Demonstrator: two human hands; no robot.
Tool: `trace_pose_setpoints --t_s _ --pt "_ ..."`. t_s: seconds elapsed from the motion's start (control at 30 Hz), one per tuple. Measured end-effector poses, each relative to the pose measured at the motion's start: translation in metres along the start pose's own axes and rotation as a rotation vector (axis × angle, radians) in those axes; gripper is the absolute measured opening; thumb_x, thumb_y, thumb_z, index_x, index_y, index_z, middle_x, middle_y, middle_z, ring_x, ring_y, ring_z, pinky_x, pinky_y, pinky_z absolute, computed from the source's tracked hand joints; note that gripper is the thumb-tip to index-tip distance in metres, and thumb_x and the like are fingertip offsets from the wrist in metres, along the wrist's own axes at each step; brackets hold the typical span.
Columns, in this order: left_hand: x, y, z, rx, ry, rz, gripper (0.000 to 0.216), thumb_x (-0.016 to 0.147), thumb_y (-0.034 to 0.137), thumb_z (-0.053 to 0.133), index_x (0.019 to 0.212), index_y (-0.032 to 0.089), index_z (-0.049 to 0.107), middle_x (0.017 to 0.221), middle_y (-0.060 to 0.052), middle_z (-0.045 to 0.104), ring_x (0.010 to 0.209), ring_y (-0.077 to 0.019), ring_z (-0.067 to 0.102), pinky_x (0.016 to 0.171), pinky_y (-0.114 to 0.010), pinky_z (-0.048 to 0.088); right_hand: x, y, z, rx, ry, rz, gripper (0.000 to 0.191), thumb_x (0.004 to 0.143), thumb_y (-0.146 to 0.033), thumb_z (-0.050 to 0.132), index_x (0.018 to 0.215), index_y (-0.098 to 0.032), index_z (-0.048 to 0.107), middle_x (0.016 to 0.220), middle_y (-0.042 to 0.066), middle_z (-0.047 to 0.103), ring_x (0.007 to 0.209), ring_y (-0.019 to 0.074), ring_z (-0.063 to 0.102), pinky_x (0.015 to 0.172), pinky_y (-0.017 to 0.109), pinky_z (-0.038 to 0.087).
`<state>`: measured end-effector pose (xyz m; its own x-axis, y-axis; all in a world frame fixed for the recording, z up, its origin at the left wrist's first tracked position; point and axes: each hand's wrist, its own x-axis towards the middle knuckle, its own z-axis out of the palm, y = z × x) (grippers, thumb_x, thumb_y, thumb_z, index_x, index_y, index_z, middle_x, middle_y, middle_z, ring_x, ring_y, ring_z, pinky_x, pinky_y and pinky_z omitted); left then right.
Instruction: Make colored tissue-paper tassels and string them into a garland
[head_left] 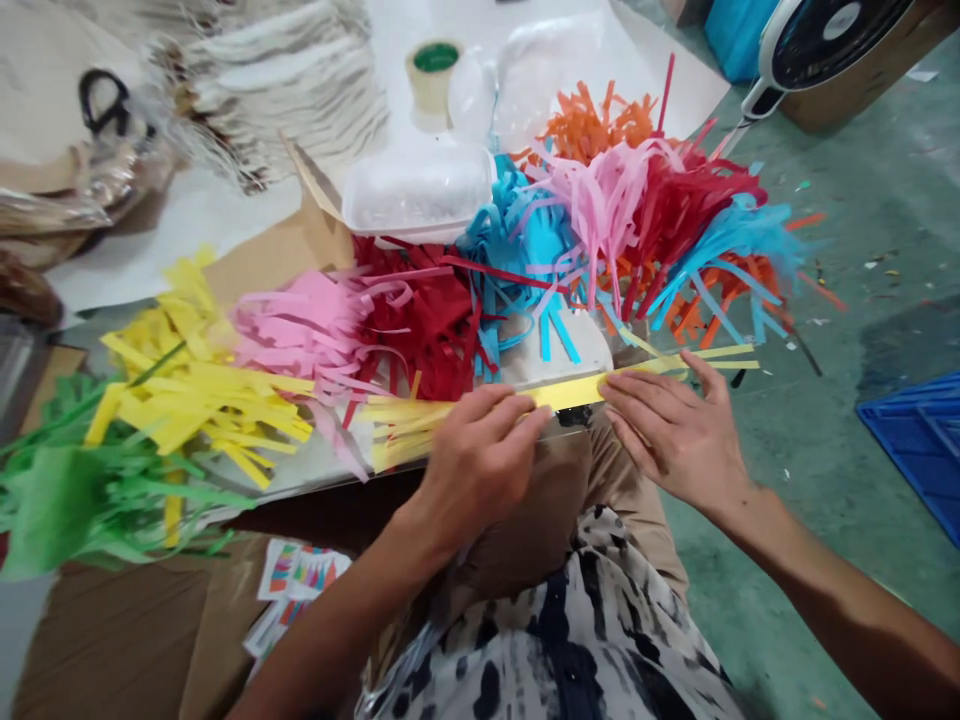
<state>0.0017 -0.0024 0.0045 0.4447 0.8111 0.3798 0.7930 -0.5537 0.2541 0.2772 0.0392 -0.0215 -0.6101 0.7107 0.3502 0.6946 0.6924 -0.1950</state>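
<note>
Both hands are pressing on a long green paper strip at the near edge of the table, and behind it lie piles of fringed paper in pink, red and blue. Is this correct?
Not quite: the long paper strip is yellow, not green, as the head view shows. The left hand and right hand do press on it at the near edge of the table, and the piles of fringed pink paper, red paper and blue paper lie behind it.

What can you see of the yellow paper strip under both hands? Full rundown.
The yellow paper strip is a long, narrow band of thin, flat paper lying roughly level along the near edge of the table, tilted slightly up to the right. Both ends are cut into loose fringes that splay out. The left hand presses fingers down on its middle-left part; the right hand lies flat on its right part. Behind it sit piles of fringed paper in other colours.
</note>
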Motion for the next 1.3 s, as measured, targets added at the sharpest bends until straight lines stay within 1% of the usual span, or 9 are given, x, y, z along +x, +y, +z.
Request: trace_pose_setpoints --t_s 0.07,0.13,0.3,0.43,0.57,0.73,0.83,1.07,1.3 --pt "0.012 0.007 0.015 -0.017 -0.056 0.014 0.029 0.098 0.007 0.055 0.122 0.016 0.07 0.113 -0.01 0.077 0.105 -0.0245 0.068 0.093 -0.041 0.06 0.006 0.001 -0.002 -0.016 0.0 -0.019 0.027 0.103 -0.026 0.063 0.128 -0.031 0.073 0.126 0.003 0.08 0.114 0.0281 0.076 0.128 0.064 0.026" --pt "0.02 0.008 0.026 0.009 -0.098 0.005 0.028 0.098 0.007 0.054 0.121 0.012 0.069 0.112 -0.013 0.075 0.104 -0.027 0.066 0.09 -0.042 0.06 0.011 0.003 -0.004 -0.028 -0.009 -0.052 0.023 0.102 -0.028 0.064 0.123 -0.027 0.073 0.121 0.003 0.081 0.108 0.0262 0.076 0.129 0.064 0.023" --pt "0.024 0.0 0.028 0.077 -0.153 0.03 0.022 0.096 0.008 0.054 0.11 0.013 0.069 0.11 -0.015 0.073 0.1 -0.0288 0.064 0.086 -0.043 0.058 0.021 0.008 -0.006 -0.077 -0.069 -0.088 0.026 0.102 -0.029 0.06 0.125 -0.029 0.072 0.127 0.007 0.077 0.118 0.0308 0.071 0.127 0.065 0.025" --pt "0.023 -0.001 0.025 0.066 -0.117 0.037 0.02 0.098 0.015 0.056 0.113 0.013 0.069 0.109 -0.014 0.073 0.099 -0.0281 0.063 0.085 -0.042 0.057 0.029 0.01 -0.003 -0.087 -0.104 -0.158 0.023 0.105 -0.027 0.056 0.121 -0.03 0.072 0.118 0.002 0.079 0.115 0.0273 0.07 0.128 0.061 0.026" --pt "0.024 0.0 0.03 0.105 -0.08 0.036 0.017 0.1 0.017 0.057 0.11 0.013 0.069 0.106 -0.013 0.072 0.095 -0.027 0.063 0.083 -0.04 0.055 0.034 0.01 -0.002 -0.073 -0.146 -0.147 0.021 0.108 -0.027 0.052 0.113 -0.031 0.072 0.111 0.0 0.08 0.11 0.0244 0.07 0.129 0.058 0.026" --pt "0.019 -0.001 0.038 0.147 0.015 0.044 0.012 0.1 0.014 0.058 0.104 0.013 0.07 0.099 -0.01 0.073 0.089 -0.0253 0.062 0.078 -0.038 0.053 0.033 0.011 0.003 -0.139 -0.075 -0.17 0.017 0.109 -0.027 0.053 0.104 -0.03 0.069 0.101 -0.003 0.079 0.104 0.0226 0.07 0.127 0.055 0.029" --pt "0.01 -0.005 0.036 0.13 0.041 0.036 0.009 0.1 0.013 0.061 0.099 0.014 0.069 0.097 -0.009 0.074 0.088 -0.0238 0.061 0.078 -0.036 0.053 0.029 0.014 0.005 -0.153 -0.041 -0.136 0.017 0.109 -0.026 0.054 0.099 -0.027 0.068 0.094 -0.001 0.078 0.098 0.0221 0.07 0.125 0.054 0.031" --pt "-0.001 -0.017 0.019 -0.168 0.043 -0.201 0.012 0.102 0.021 0.064 0.092 0.018 0.068 0.095 -0.005 0.072 0.089 -0.0195 0.062 0.082 -0.033 0.052 0.029 0.024 0.003 0.029 -0.093 -0.009 0.016 0.108 -0.034 0.056 0.103 -0.022 0.067 0.098 0.004 0.075 0.099 0.0244 0.067 0.116 0.053 0.036" --pt "0.006 -0.012 0.022 -0.172 0.014 -0.332 0.012 0.103 0.022 0.062 0.093 0.018 0.065 0.095 -0.005 0.067 0.091 -0.0211 0.06 0.083 -0.036 0.049 0.04 0.02 -0.003 -0.021 -0.183 0.042 0.021 0.105 -0.037 0.054 0.096 -0.021 0.066 0.093 0.006 0.073 0.097 0.0291 0.063 0.108 0.052 0.036"
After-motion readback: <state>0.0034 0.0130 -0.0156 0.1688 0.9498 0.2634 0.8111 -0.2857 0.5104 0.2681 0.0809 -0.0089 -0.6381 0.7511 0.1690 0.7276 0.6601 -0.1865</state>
